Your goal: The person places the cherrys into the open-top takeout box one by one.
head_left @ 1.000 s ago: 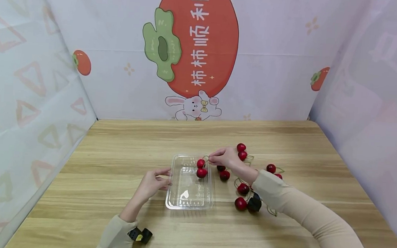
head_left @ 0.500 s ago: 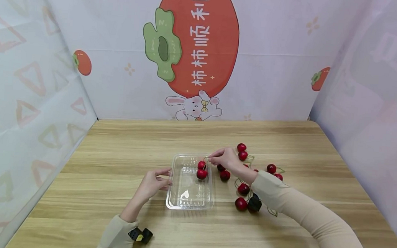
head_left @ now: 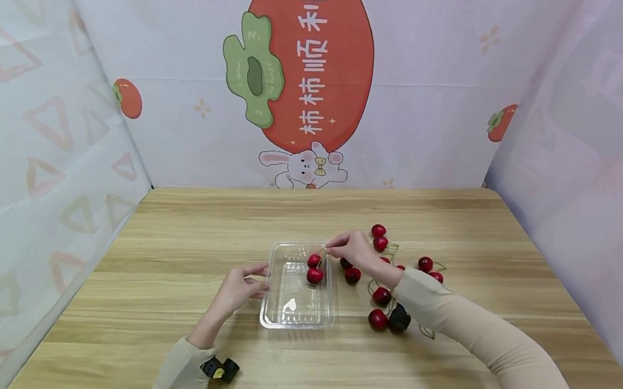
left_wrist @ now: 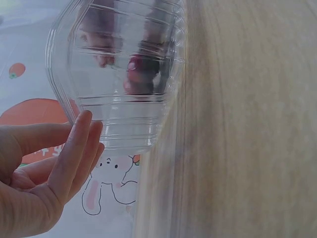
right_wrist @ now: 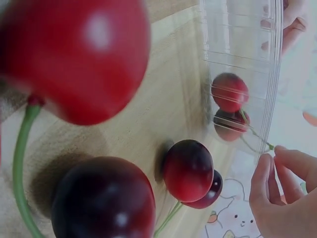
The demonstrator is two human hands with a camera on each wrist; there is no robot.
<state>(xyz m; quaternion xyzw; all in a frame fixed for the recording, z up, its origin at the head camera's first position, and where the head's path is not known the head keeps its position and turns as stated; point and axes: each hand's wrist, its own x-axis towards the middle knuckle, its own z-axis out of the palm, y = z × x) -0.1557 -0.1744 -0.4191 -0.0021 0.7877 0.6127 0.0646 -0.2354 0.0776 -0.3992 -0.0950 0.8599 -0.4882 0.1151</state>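
A clear plastic box (head_left: 293, 324) lies on the wooden table, with its rim facing up. My left hand (head_left: 239, 286) holds its left rim, and in the left wrist view the fingertips (left_wrist: 85, 119) meet the plastic edge. Over the box's right rim, my right hand (head_left: 355, 249) pinches the joined green stems (right_wrist: 270, 146) of two red cherries (head_left: 314, 276). The pair is inside the box near its far right corner; whether it touches the floor I cannot tell. Through the clear wall the two cherries (right_wrist: 230, 92) show in the right wrist view.
Several loose cherries (head_left: 378, 320) with green stems lie right of the box, some partly under the right forearm. A black wrist device (head_left: 399, 318) sits among them. A printed cloth wall (head_left: 429, 136) stands behind the table, with more cloth at both sides.
The cherry pair has sunk slightly lower into the box while my right hand keeps its pinch on the stems. My left hand stays at the left rim.
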